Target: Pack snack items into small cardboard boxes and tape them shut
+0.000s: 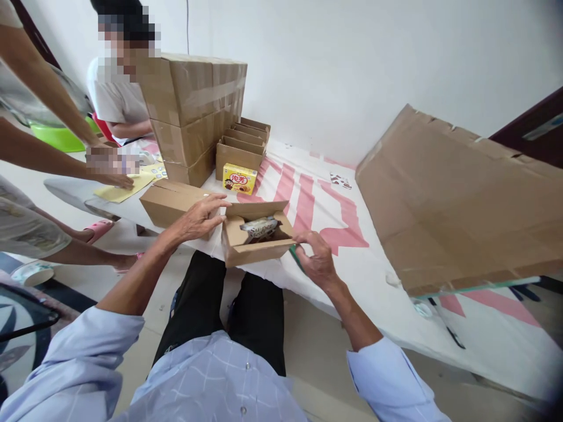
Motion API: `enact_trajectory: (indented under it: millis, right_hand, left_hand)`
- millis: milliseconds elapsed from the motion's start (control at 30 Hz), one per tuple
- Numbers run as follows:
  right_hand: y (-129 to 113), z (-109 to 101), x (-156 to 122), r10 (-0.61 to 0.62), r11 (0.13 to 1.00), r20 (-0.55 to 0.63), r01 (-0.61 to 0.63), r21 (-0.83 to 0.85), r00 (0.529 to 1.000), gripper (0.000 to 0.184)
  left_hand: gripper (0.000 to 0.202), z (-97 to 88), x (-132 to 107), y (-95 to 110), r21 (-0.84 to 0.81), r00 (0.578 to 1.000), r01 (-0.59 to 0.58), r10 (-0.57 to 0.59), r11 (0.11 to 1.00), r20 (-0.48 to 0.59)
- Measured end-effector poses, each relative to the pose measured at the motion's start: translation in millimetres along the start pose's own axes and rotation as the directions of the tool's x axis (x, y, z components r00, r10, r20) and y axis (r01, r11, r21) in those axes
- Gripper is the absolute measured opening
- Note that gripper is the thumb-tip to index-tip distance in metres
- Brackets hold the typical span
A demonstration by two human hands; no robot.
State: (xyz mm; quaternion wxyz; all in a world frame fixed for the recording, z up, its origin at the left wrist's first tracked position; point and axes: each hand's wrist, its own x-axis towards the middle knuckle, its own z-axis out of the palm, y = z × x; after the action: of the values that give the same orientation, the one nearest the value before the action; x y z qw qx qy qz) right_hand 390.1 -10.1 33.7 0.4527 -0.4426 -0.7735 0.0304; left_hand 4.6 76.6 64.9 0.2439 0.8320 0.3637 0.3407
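Observation:
In front of me at the table edge sits a small open cardboard box [257, 255], its long flaps raised. Inside it lies a shiny printed packet [260, 228] with dark lettering. My left hand [203, 218] reaches to the box's left end, fingers stretched out and touching its edge. At the right end, my right hand [316, 256] pinches the box's edge between thumb and finger. Beside my left hand rests another cardboard box [169, 202] with its top closed, partly behind my hand and forearm.
Behind stand stacked taped cartons [193, 111], several open small boxes [240, 155] and a yellow printed box [240, 179]. A large cardboard sheet [457, 205] leans at right, near a dark-handled knife [453, 331]. At left, a co-worker's hand [118, 179] rests on yellow paper [125, 190]; another person sits behind.

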Motion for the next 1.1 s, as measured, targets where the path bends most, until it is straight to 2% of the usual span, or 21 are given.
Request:
enact_trajectory:
  millis: [67, 133, 233, 367, 433, 533, 633, 733, 833, 933, 1000, 1100]
  right_hand:
    - [16, -10, 2, 0.192, 0.978, -0.07, -0.185, 0.1, 0.979, 0.014]
    - [31, -17, 4, 0.345, 0.928, -0.12, -0.318, 0.195, 0.931, 0.007]
    - [49, -22, 9, 0.464, 0.865, -0.155, -0.408, 0.291, 0.872, 0.006]
    - [63, -24, 14, 0.549, 0.807, -0.157, -0.473, 0.354, 0.821, 0.011]
    - [66, -24, 16, 0.567, 0.795, -0.162, -0.486, 0.362, 0.808, 0.012]
    - [63, -21, 18, 0.549, 0.819, -0.192, -0.478, 0.318, 0.813, 0.012]
    - [49, -11, 20, 0.482, 0.873, -0.229, -0.442, 0.205, 0.846, 0.01]
    - [20, 4, 15, 0.371, 0.929, -0.224, -0.363, 0.076, 0.901, 0.011]
    - [-20, 16, 0, 0.202, 0.976, -0.196, -0.213, -0.039, 0.96, 0.016]
    - [-56, 16, -19, 0.056, 0.997, -0.23, -0.068, -0.045, 0.972, 0.026]
    - [-69, 10, -30, 0.061, 0.997, -0.307, -0.07, -0.02, 0.95, 0.03]
    - [-69, 2, -41, 0.238, 0.971, -0.351, -0.222, 0.087, 0.906, 0.021]
  left_hand:
    - [0.043, 2.8, 1, 2, -0.098, 1.0, -0.008, 0.007, 0.995, -0.012]
    - [0.041, 8.2, 2, 2, -0.195, 1.0, -0.011, 0.005, 0.981, -0.029]
    - [0.044, 21.2, 0, 2, -0.296, 1.0, 0.013, -0.021, 0.955, -0.023]
    - [0.054, 43.5, -8, 4, -0.357, 0.998, 0.067, -0.068, 0.932, 0.008]
    - [0.072, 56.0, -15, 10, -0.354, 0.996, 0.089, -0.094, 0.931, 0.004]
    - [0.117, 77.4, -25, 26, -0.29, 0.997, 0.049, -0.065, 0.956, -0.047]
    - [0.146, 98.6, -31, 42, -0.191, 0.995, 0.005, -0.024, 0.982, -0.097]
    - [0.151, 110.2, -35, 42, -0.165, 0.985, 0.066, -0.091, 0.984, -0.144]
    - [0.149, 106.5, -45, 26, -0.291, 0.963, 0.168, -0.221, 0.942, -0.157]
    - [0.154, 90.7, -61, 5, -0.423, 0.945, 0.231, -0.305, 0.876, -0.116]
    - [0.156, 77.5, -73, -6, -0.463, 0.945, 0.224, -0.307, 0.858, -0.112]
    - [0.151, 59.3, -89, -18, -0.494, 0.95, 0.206, -0.294, 0.845, -0.107]
